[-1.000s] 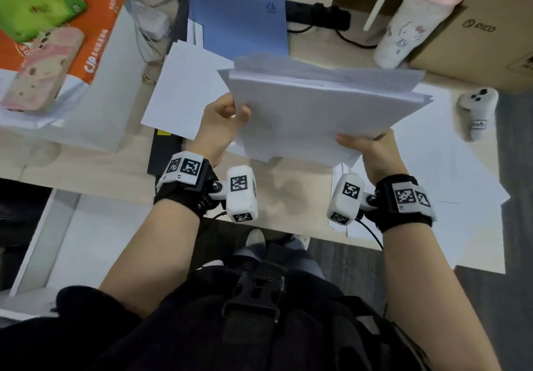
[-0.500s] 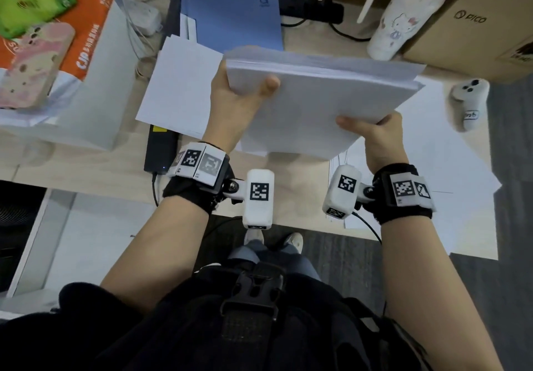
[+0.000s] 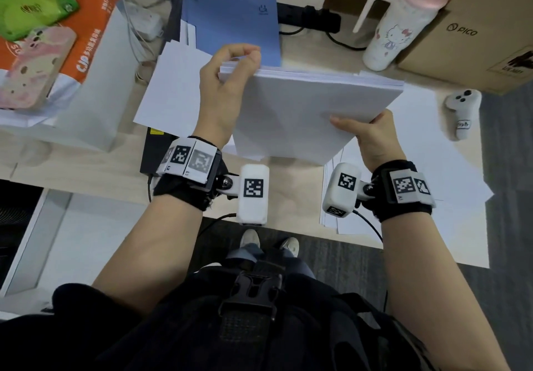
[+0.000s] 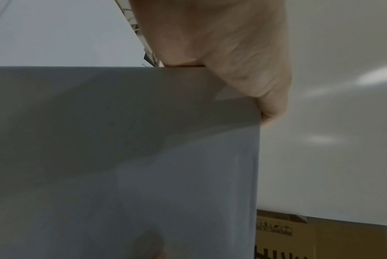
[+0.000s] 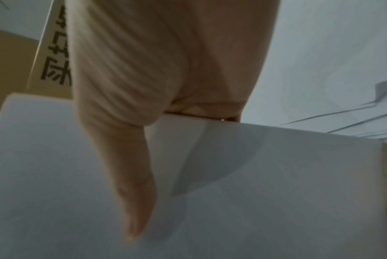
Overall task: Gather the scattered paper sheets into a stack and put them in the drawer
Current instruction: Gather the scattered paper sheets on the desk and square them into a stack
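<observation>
A thick stack of white paper sheets (image 3: 302, 111) is held in the air above the desk, tilted, with its edges nearly flush. My left hand (image 3: 230, 82) grips the stack's far left corner, fingers curled over the top edge; the left wrist view shows the paper stack (image 4: 121, 157) from below under the left hand (image 4: 221, 52). My right hand (image 3: 366, 131) holds the near right edge, thumb on top; the right wrist view shows the right hand's thumb (image 5: 132, 175) lying on the paper stack (image 5: 277, 192). More loose sheets (image 3: 438, 163) lie on the desk at right, one sheet (image 3: 170, 94) at left.
A blue folder (image 3: 230, 19) lies behind the stack. A white bottle (image 3: 395, 33), a cardboard box (image 3: 476, 30) and a white controller (image 3: 461, 114) stand at the back right. An orange-and-white paper ream (image 3: 83, 53) sits at left. A white cabinet (image 3: 72, 241) is below the desk edge.
My left hand slid from the stack's near left edge up to its far left corner. The sheets, fanned before, now sit squared together. The right hand kept its hold.
</observation>
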